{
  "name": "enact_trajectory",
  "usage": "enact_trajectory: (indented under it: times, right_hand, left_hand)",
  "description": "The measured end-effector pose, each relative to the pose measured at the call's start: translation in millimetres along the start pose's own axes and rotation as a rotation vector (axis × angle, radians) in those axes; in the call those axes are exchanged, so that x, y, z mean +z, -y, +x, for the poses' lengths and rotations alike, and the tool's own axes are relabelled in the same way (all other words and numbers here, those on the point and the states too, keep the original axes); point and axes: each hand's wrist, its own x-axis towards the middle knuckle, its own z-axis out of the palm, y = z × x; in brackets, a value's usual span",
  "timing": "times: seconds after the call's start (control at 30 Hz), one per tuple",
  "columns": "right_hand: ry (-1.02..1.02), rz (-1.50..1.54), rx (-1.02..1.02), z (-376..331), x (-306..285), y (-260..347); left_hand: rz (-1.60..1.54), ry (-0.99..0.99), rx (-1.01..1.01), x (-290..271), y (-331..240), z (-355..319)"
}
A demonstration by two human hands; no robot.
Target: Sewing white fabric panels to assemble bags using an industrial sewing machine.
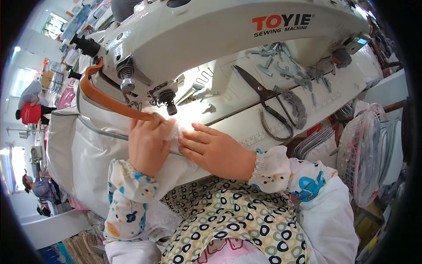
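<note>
My left hand (148, 143) is bent over white smooth material (88, 154) with a grey piped edge, close to the sewing machine's needle area. Its fingers are closed on the material, and the fingertips are partly hidden. Opposite it, my right hand (215, 152) lies flat, fingers stretched out toward the left hand. Between the two hands shows a fluffy white edge (176, 131). The white sewing machine (211, 26) arches over the work, its thread tension knob (167, 99) just above my fingers. An orange curved strip (103, 99) reaches down to my left fingers.
Dark scissors (263, 92) lie open on the machine bed, right of my hands, beside a frayed grey strip (295, 105). Several grey scraps (281, 64) are scattered beyond. A pink-rimmed basket (360, 154) stands at the right. Other people are in the background on the left.
</note>
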Motion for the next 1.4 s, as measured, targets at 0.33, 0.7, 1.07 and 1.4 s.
enact_trajectory:
  times: [0.33, 0.7, 1.07, 1.4]
  right_hand:
    - [-0.045, -0.057, 0.092, -4, 0, 4]
    - [-0.047, -0.01, 0.101, 6, 4, -5]
    - [-0.011, -0.007, 0.111, 10, 20, 10]
    - [-0.037, -0.074, 0.083, 11, 18, 12]
  left_hand:
    - [0.197, 0.009, 0.021, 15, -3, 4]
    - [-0.206, 0.034, -0.108, -1, 45, 2]
    - [-0.052, 0.052, 0.038, 15, 14, -17]
    - [0.092, 0.061, -0.035, 28, 11, -3]
